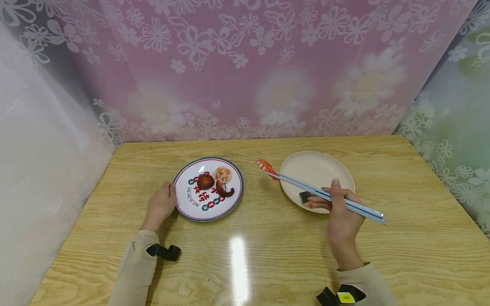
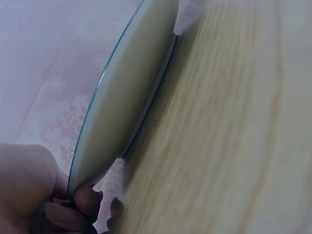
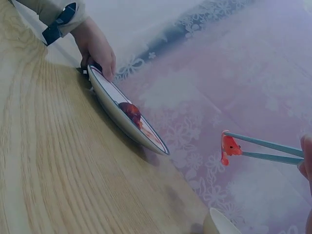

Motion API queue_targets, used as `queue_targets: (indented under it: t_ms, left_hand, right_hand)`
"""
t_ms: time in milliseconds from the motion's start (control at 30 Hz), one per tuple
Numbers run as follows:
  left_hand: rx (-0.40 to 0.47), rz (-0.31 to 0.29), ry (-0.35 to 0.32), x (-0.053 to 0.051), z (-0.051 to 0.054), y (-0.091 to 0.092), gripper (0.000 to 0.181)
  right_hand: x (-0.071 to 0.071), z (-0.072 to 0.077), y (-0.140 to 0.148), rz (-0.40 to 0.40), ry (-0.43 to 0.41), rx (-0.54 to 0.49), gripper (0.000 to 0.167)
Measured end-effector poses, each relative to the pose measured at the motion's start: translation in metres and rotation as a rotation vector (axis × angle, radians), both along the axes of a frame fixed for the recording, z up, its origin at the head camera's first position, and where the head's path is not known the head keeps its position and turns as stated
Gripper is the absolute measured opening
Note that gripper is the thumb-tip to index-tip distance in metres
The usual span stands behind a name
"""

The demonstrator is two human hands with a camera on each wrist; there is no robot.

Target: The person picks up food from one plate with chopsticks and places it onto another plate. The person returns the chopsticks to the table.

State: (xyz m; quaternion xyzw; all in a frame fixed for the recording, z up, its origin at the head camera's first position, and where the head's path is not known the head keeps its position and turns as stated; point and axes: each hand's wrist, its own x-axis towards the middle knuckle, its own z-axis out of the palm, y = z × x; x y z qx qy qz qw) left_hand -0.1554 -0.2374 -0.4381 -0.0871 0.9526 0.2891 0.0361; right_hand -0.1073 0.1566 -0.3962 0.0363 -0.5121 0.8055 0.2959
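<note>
My left hand (image 1: 161,205) grips the left rim of a white printed plate (image 1: 183,196), thumb above and fingertips beneath, as the left wrist view shows. On that plate lie a brown mushroom (image 1: 205,182), a lotus root slice (image 1: 223,174) and a curled dark-red piece (image 1: 226,192). Light-blue chopsticks (image 1: 306,185) are held in my right hand (image 1: 342,221). Their tips pinch a red-orange shrimp (image 3: 230,147) in the air between the two plates. Below the chopsticks sits a cream plate (image 1: 310,163) with a small black piece (image 1: 305,196) on it; an orange bit beside it is partly hidden by my fingers.
Both plates stand on a wood-grain table (image 1: 206,263). Floral curtains (image 1: 245,85) hang behind it and along both sides. Each sleeve carries a black strapped wrist device, one by the left wrist (image 1: 164,252).
</note>
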Motion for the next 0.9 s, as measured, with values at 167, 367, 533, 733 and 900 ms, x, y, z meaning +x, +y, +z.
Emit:
queue_targets:
  t_ms: [167,367,533,733,900]
  left_hand:
    - [-0.005,0.002,0.000,0.000,0.001,0.001,0.037]
    - [-0.003,0.003,-0.011,-0.001,0.000,0.002,0.038]
    - [-0.008,0.004,-0.010,-0.002,0.000,0.000,0.037]
    - [-0.007,0.003,-0.011,-0.001,-0.001,0.000,0.037]
    - [-0.002,0.008,-0.018,-0.001,0.000,0.001,0.038]
  right_hand:
    - [-0.002,0.001,-0.010,0.016,-0.034,0.041,0.035]
    - [-0.005,-0.001,-0.023,0.026,-0.064,0.062,0.036]
    - [-0.008,-0.004,-0.036,0.046,-0.077,0.073,0.038]
    - [-0.008,-0.006,-0.048,0.076,-0.100,0.079,0.040]
    - [-0.008,-0.007,-0.054,0.091,-0.090,0.090,0.040]
